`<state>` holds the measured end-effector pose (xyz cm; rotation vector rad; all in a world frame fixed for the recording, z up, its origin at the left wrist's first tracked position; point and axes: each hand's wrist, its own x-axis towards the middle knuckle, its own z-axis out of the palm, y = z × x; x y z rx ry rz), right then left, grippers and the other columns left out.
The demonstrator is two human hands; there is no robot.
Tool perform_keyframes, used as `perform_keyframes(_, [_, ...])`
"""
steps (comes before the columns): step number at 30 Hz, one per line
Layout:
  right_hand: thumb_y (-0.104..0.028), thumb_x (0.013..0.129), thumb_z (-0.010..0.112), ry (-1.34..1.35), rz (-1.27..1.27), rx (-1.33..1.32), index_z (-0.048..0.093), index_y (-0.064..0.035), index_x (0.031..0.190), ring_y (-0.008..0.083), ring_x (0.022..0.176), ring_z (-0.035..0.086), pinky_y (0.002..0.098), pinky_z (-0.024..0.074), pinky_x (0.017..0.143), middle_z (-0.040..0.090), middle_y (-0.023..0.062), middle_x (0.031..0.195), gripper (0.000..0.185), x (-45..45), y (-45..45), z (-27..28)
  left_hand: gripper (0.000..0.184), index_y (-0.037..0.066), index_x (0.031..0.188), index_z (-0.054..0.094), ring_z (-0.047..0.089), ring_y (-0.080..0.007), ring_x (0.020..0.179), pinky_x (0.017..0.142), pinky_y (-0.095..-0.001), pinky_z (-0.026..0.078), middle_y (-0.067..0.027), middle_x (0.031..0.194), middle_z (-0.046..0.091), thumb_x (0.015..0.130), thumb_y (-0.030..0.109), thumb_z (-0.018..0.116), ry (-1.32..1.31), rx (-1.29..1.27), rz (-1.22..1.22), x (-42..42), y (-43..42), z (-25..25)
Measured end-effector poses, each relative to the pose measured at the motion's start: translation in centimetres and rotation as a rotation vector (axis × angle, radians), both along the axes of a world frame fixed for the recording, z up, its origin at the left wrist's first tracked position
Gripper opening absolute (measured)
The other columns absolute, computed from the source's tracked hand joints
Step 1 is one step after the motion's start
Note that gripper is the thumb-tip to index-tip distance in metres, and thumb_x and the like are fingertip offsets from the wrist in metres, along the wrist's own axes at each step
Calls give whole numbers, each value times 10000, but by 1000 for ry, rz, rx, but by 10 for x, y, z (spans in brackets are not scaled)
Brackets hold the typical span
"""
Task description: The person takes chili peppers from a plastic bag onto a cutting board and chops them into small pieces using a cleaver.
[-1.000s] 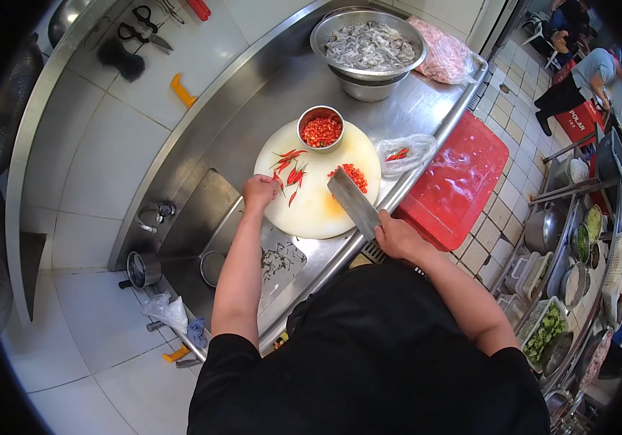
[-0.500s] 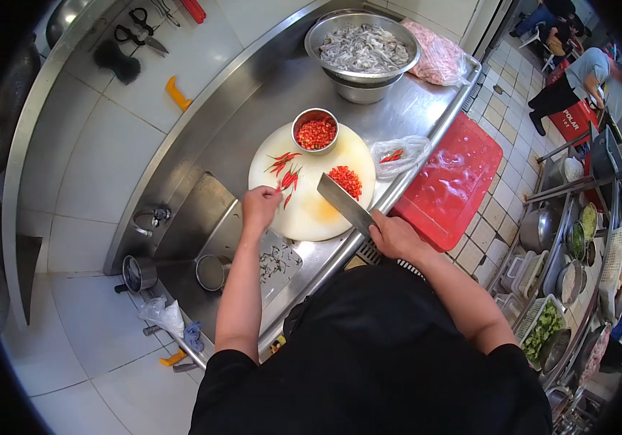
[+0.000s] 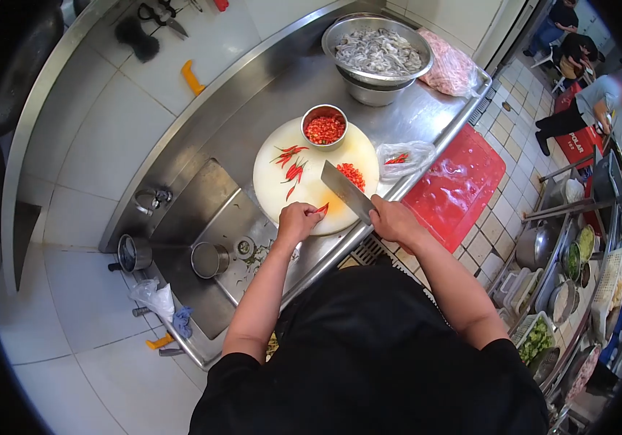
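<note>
My left hand (image 3: pixel 297 222) pinches a red chili pepper (image 3: pixel 322 209) at the near edge of the round white cutting board (image 3: pixel 271 176). In my right hand (image 3: pixel 394 220) is the handle of a cleaver (image 3: pixel 347 192), its broad blade slanting over the board. Chopped red chili (image 3: pixel 351 175) lies in a small heap just behind the blade. Several whole chilies (image 3: pixel 294 172) are scattered on the board's left half. A metal bowl (image 3: pixel 324 127) of chopped chili sits on the far part of the board.
A colander (image 3: pixel 378 49) of pale strips rests on a metal bowl at the back, beside a pink bag (image 3: pixel 449 65). Right of the board lie a plastic bag (image 3: pixel 404 159) with chilies and a red lid (image 3: pixel 456 187). The sink (image 3: pixel 213 210) is at left; people stand far right.
My left hand has moved right and nearer to me, carrying a chili from the whole ones toward the blade. My right hand keeps the cleaver in nearly the same place. The view has shifted slightly.
</note>
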<state>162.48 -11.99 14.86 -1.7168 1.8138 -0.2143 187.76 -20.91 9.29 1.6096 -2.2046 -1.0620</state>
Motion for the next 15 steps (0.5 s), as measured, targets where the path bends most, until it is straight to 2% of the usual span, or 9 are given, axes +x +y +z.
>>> perform_keyframes(5, [-210,968,494,13,-60,15,491,-4,1077,463,922,652,571,496,825,665,292,897,233,7,5,0,221,49,991,771,712,-208,748,720,-329,548,-141,877,749,837,206,750,38,-5,65,6,6,-5])
perform_keyframes(7, [-208,969,495,26,-50,20,488,-5,1081,460,917,655,568,499,820,668,288,896,232,9,5,0,205,40,1003,766,722,-211,774,750,-325,554,-136,872,751,850,171,728,101,-81,110,7,10,-9])
perform_keyframes(12, [-204,974,496,53,-40,21,480,-10,1094,446,902,665,561,511,803,673,280,892,229,13,7,0,210,46,1029,757,727,-231,816,782,-331,558,-151,927,748,862,164,707,81,-3,22,7,0,1])
perform_keyframes(15, [-201,982,483,83,-24,16,475,-16,1094,433,864,679,555,525,768,679,270,876,217,15,9,2,233,58,1046,754,722,-259,847,791,-349,558,-152,946,742,856,189,713,100,-178,201,15,-32,7])
